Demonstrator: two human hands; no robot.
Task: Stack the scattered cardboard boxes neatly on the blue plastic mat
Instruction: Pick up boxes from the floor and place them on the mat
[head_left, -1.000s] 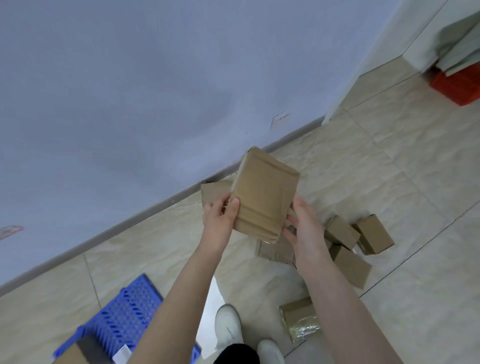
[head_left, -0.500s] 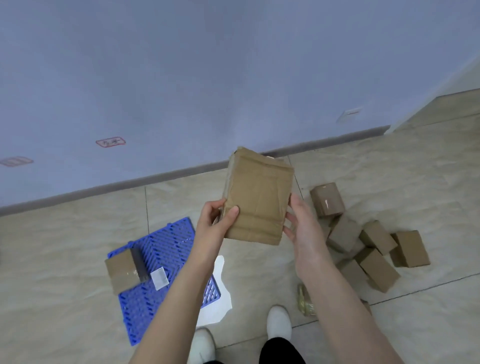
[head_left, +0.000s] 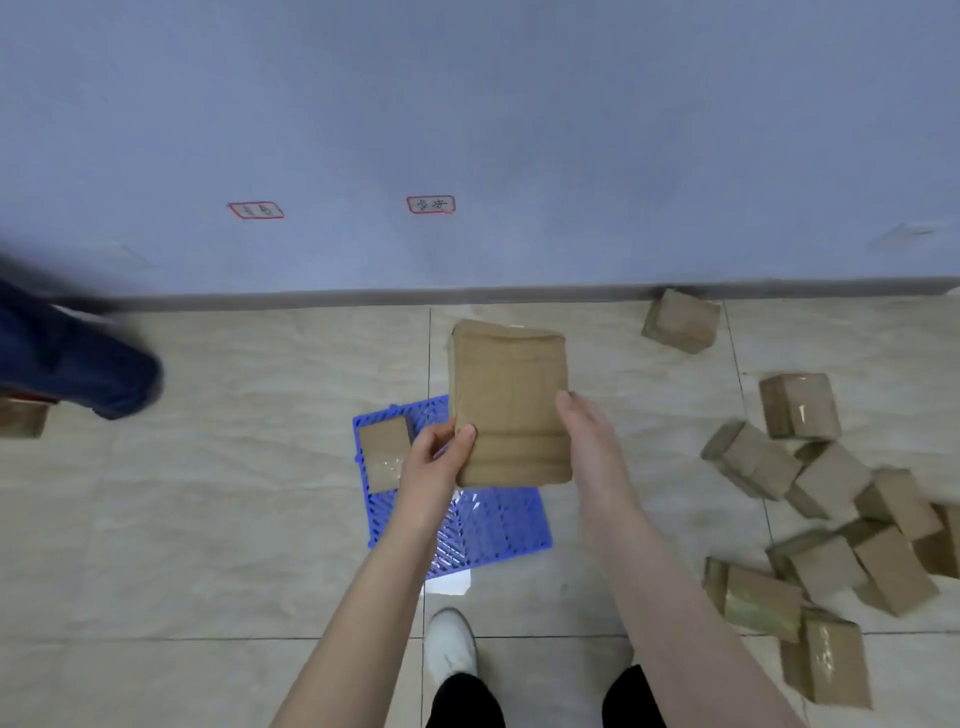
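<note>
The flat brown cardboard box (head_left: 509, 405) hangs in the air above the blue plastic grid mat (head_left: 498, 530), held between both hands. The left hand (head_left: 436, 462) pinches its lower left corner, thumb on the near face and fingers behind. The right hand (head_left: 587, 441) lies with straight fingers flat against the right edge.

The box looks light and fairly stiff. Its faces are a little creased, so the walls may give under a hard squeeze. The opposite side edges are the sound place to hold, and dry card should not slip.

A smaller brown taped box (head_left: 383, 452) sits on the mat's far left corner. The held box covers the mat's far right part and hides the left fingers behind it. Loose brown boxes (head_left: 826, 483) lie on the tiled floor (head_left: 234, 519) to the right, some cut off by the frame. At the left edge a dark blurred shape (head_left: 78, 364) is probably another person's leg.
</note>
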